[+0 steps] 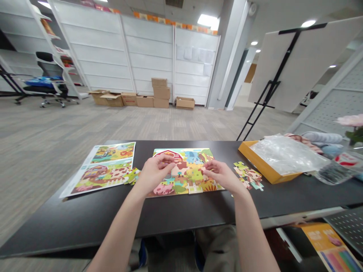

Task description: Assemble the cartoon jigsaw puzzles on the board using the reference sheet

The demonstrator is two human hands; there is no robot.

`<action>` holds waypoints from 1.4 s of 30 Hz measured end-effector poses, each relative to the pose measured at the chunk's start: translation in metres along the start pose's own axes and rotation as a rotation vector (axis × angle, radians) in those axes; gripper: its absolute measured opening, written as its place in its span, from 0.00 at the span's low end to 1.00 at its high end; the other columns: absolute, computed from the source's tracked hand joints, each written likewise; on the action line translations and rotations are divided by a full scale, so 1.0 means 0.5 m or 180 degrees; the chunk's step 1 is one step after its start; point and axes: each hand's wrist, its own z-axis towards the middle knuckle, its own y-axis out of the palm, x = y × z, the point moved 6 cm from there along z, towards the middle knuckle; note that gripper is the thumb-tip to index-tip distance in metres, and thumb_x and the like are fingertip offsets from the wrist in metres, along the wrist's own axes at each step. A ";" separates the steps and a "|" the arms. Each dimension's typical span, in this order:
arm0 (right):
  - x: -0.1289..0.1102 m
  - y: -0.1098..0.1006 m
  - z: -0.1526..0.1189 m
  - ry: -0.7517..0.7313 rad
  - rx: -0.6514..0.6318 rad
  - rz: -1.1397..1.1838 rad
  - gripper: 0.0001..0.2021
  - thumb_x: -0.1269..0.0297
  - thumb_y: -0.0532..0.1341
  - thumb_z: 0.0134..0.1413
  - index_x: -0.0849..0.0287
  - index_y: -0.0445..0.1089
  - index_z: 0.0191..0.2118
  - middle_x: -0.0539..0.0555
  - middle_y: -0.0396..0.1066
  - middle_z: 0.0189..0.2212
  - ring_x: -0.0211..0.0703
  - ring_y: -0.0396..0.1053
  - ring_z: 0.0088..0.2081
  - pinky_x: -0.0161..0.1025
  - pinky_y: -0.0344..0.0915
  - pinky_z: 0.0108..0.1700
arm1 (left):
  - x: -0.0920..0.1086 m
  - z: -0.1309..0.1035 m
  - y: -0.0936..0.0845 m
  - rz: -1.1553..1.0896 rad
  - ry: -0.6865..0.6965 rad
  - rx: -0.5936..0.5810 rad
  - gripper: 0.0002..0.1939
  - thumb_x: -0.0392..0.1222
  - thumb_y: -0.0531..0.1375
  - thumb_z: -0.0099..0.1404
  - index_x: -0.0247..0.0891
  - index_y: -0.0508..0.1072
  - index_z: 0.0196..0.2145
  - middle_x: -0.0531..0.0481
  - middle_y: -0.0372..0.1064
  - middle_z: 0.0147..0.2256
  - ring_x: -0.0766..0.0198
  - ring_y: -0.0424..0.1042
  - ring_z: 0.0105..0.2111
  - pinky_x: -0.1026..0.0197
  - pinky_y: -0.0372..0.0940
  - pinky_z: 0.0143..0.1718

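A colourful farm jigsaw puzzle [195, 172] lies on the black table [181, 213] in front of me. Over its left part is my left hand [155, 172], fingers bent and brought near the thumb; whether anything is between them is too small to tell. My right hand [219, 173] is over the right part, thumb and fingers pinched on a small puzzle piece [203, 170]. Loose pieces [249, 176] are heaped to the right of the puzzle, and a few more [132, 176] lie left of my left hand.
A printed picture sheet [104, 168] lies at the left. An orange box lid [266, 166] holding clear plastic wrap stands at the right, beside a plastic bottle [338, 166] and rolled cloths [323, 136]. Cardboard boxes [146, 101] stand against the far shelves.
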 end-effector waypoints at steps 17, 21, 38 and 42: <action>0.024 -0.035 0.015 -0.0139 0.0461 -0.0193 0.17 0.51 0.68 0.49 0.59 0.75 0.40 0.55 0.77 0.32 0.45 0.75 0.33 0.42 0.71 0.38 | -0.008 -0.114 0.152 0.1669 0.0300 -0.1080 0.05 0.37 0.60 0.64 0.41 0.77 0.33 0.48 0.79 0.30 0.57 0.78 0.31 0.62 0.64 0.29; 0.063 -0.119 0.003 -0.0078 0.1154 -0.0363 0.19 0.49 0.69 0.47 0.59 0.75 0.39 0.59 0.79 0.33 0.49 0.76 0.34 0.45 0.72 0.39 | 0.006 -0.112 0.143 0.2588 0.0514 -0.1069 0.08 0.41 0.58 0.68 0.41 0.77 0.34 0.46 0.79 0.33 0.52 0.78 0.34 0.59 0.60 0.31; 0.123 -0.245 -0.051 0.0317 0.2511 -0.0905 0.21 0.47 0.63 0.44 0.59 0.75 0.39 0.62 0.80 0.35 0.56 0.78 0.39 0.48 0.71 0.43 | -0.009 -0.117 0.152 0.2542 0.0909 -0.1455 0.04 0.41 0.61 0.66 0.41 0.77 0.36 0.50 0.78 0.35 0.59 0.76 0.35 0.62 0.60 0.34; 0.124 -0.243 -0.050 0.0319 0.2471 -0.1145 0.22 0.48 0.62 0.47 0.60 0.76 0.41 0.62 0.80 0.35 0.54 0.77 0.37 0.46 0.70 0.41 | 0.001 -0.110 0.138 0.2513 0.0937 -0.1387 0.06 0.43 0.61 0.67 0.42 0.77 0.37 0.51 0.78 0.35 0.60 0.76 0.34 0.62 0.61 0.33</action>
